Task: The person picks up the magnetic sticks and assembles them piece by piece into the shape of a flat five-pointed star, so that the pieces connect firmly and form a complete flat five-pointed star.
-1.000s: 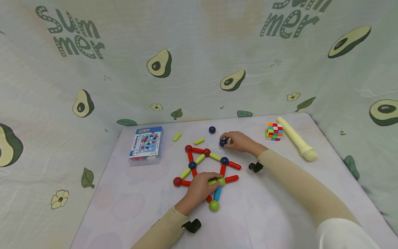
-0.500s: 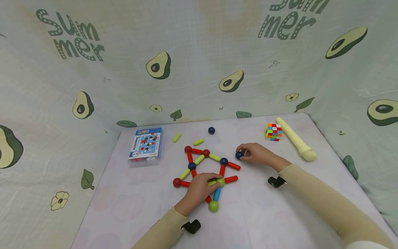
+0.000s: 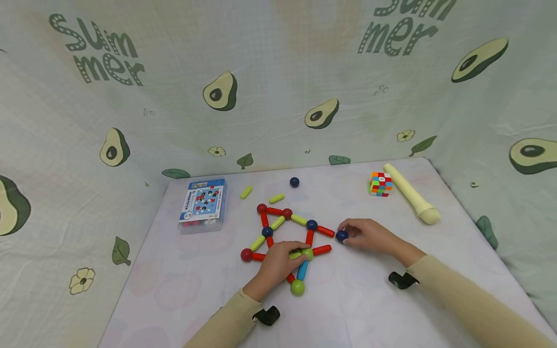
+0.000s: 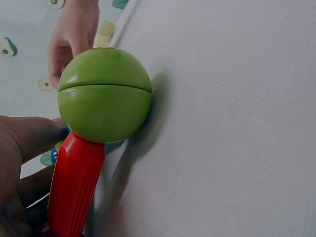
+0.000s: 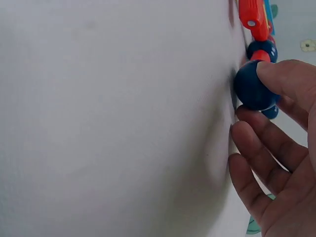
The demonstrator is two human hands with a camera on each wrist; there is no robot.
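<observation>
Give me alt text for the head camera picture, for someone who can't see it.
A person's right hand pinches a dark blue ball near a red rod of a ball-and-rod model, which the left hand holds. Farther back are a plastic kit box, a puzzle cube and a pale yellow tube.

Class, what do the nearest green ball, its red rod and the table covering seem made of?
Green ball: probably plastic, softly glossy; smooth with a seam.
Red rod: likely plastic, slightly shiny; ridges look moulded.
Table covering: apparently woven fabric, matt; fine weave shows.
</observation>
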